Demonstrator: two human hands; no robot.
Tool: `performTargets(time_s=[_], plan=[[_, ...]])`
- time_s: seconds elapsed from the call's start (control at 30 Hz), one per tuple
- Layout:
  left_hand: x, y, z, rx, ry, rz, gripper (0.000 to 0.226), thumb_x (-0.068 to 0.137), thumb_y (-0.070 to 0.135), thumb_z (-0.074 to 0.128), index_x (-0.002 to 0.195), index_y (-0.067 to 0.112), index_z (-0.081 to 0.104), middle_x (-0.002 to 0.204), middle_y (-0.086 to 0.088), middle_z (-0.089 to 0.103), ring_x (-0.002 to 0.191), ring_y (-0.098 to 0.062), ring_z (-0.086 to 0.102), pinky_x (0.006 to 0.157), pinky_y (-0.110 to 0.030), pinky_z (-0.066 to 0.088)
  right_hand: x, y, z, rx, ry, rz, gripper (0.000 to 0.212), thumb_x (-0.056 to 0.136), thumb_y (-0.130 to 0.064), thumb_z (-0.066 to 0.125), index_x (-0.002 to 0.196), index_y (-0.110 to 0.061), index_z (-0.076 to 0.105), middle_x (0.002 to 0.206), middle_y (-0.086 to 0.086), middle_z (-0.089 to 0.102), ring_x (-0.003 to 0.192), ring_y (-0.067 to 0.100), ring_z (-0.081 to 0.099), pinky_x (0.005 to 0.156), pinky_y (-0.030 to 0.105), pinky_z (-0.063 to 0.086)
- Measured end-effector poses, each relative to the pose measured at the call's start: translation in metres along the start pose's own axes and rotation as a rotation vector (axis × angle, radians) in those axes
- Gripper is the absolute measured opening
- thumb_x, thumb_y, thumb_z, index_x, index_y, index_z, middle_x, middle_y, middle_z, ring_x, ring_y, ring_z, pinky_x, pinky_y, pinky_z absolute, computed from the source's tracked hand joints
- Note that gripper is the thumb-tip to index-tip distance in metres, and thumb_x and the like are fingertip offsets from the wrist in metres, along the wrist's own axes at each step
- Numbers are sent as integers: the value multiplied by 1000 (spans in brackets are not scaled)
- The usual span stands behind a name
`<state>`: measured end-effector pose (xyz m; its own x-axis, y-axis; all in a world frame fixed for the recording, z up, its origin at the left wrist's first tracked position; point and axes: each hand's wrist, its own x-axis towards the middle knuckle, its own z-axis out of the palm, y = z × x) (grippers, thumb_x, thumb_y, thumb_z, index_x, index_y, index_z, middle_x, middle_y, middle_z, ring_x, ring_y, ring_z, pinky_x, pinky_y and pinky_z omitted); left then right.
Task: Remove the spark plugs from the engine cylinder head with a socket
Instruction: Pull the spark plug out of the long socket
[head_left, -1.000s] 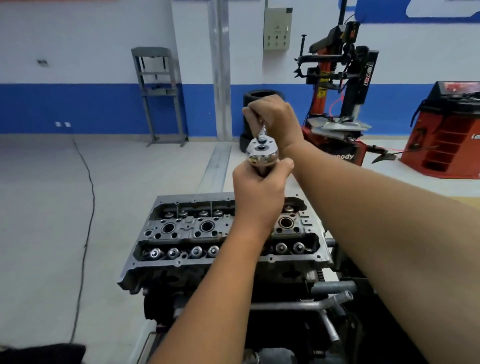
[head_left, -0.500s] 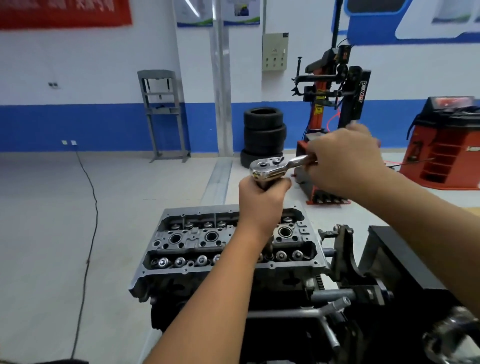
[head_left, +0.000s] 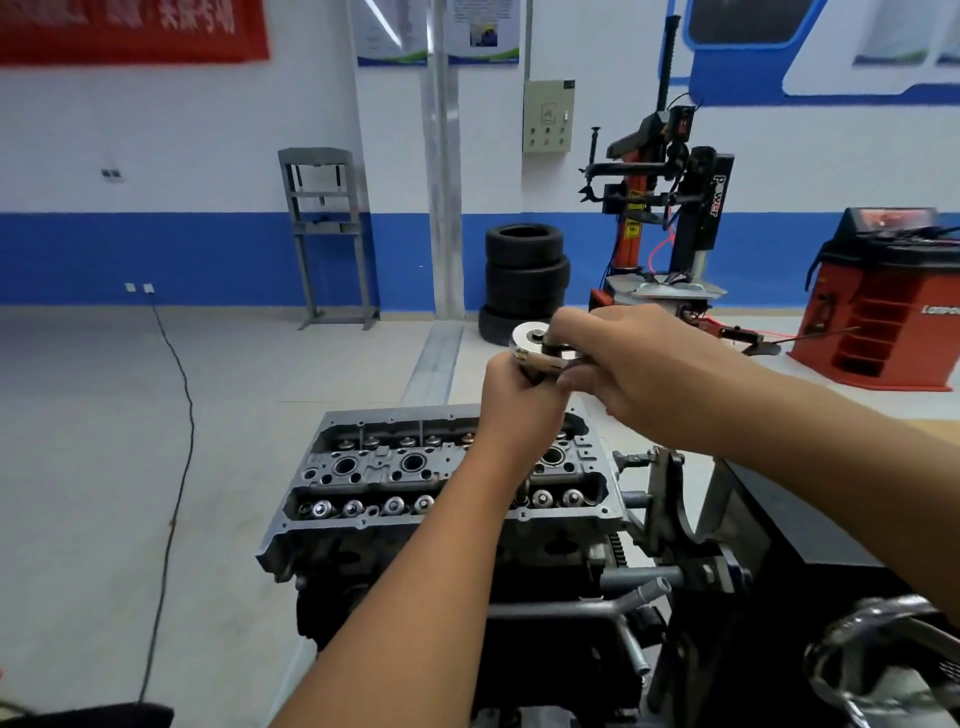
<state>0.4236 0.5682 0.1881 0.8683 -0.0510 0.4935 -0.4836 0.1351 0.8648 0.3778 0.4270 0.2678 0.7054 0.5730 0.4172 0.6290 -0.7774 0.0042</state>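
A grey cylinder head (head_left: 395, 470) sits on an engine stand, with open round plug wells along its middle. My left hand (head_left: 519, 402) is wrapped around the upright extension and socket just under the chrome ratchet head (head_left: 535, 345), above a well that my arm hides. My right hand (head_left: 639, 369) grips the ratchet handle, which points right and lies mostly under my fingers. No spark plug shows.
The black engine stand (head_left: 691, 566) with its bars and bracket is right of the head. A chrome tool (head_left: 878, 660) lies at the lower right. Stacked tyres (head_left: 524, 275), a tyre changer (head_left: 670, 208) and a red machine (head_left: 883, 301) stand behind. A cable (head_left: 176, 467) runs across the floor.
My right hand has swung the ratchet handle from pointing away, round to the right and closer to me. My left hand stays on the extension. The view has tilted upward.
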Motion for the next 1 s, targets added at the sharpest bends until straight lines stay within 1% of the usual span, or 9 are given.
performTargets(time_s=[0.27, 0.4, 0.53, 0.67, 0.73, 0.8, 0.87, 0.93, 1.0], plan=[[3, -3, 5, 63, 18, -28, 61, 93, -11, 55, 45, 26, 50, 44, 17, 38, 43, 0, 29, 42, -15, 26, -8, -1, -2, -1, 32, 0, 30, 104, -34, 55, 130, -27, 42, 97, 8, 61, 84, 37, 60, 72, 56, 53], [4, -2, 4, 70, 23, -58, 56, 94, -9, 57, 49, 24, 49, 45, 16, 39, 44, -1, 29, 42, -18, 27, -6, -3, -1, -9, 23, 23, 37, 105, -32, 56, 135, -30, 36, 91, 2, 55, 80, 34, 59, 71, 56, 54], [4, -1, 3, 100, 40, -47, 49, 95, -3, 62, 54, 20, 47, 48, 10, 39, 47, -5, 29, 44, -20, 28, -5, -1, -6, -27, -6, 28, 35, 106, -29, 52, 139, -32, 42, 104, 8, 61, 89, 37, 62, 75, 56, 54], [6, 2, 2, 128, 41, -73, 41, 96, 3, 65, 60, 17, 50, 50, 10, 41, 47, -5, 33, 45, -20, 32, 0, -1, -9, -125, -21, -14, 36, 106, -17, 53, 140, -28, 50, 90, 1, 58, 76, 27, 61, 64, 45, 52], [7, 1, 1, 150, 39, -108, 36, 92, 6, 65, 64, 15, 44, 52, 7, 34, 50, -12, 32, 49, -27, 31, 2, 6, -19, -22, 135, -7, 35, 104, -14, 58, 138, -21, 58, 81, -7, 56, 65, 16, 59, 59, 38, 51], [6, 1, -1, 151, 34, -106, 30, 91, 6, 65, 69, 12, 46, 55, 4, 31, 53, -14, 31, 52, -30, 31, 6, 26, -40, 96, 450, 56, 34, 101, -14, 64, 135, -19, 63, 92, 1, 67, 68, 7, 62, 66, 29, 57], [4, 0, -1, 144, 36, -100, 27, 92, 6, 66, 72, 11, 49, 57, 3, 32, 54, -14, 33, 54, -31, 33, 5, 55, -58, 149, 716, 163, 37, 97, -18, 71, 133, -22, 65, 97, -1, 67, 67, -11, 57, 67, 6, 46], [3, -1, -1, 147, 44, -102, 29, 94, 7, 67, 72, 13, 48, 56, 3, 33, 53, -13, 34, 54, -31, 35, -2, 89, -58, 207, 701, 355, 41, 94, -23, 76, 132, -31, 63, 89, 1, 67, 60, -4, 58, 63, 16, 50], [4, -1, 0, 153, 51, -98, 35, 95, 8, 67, 69, 17, 45, 54, 4, 33, 51, -13, 33, 52, -31, 34, -18, 121, -34, 185, 459, 589, 44, 91, -19, 80, 130, -30, 62, 93, 8, 67, 69, 13, 59, 67, 30, 51]])
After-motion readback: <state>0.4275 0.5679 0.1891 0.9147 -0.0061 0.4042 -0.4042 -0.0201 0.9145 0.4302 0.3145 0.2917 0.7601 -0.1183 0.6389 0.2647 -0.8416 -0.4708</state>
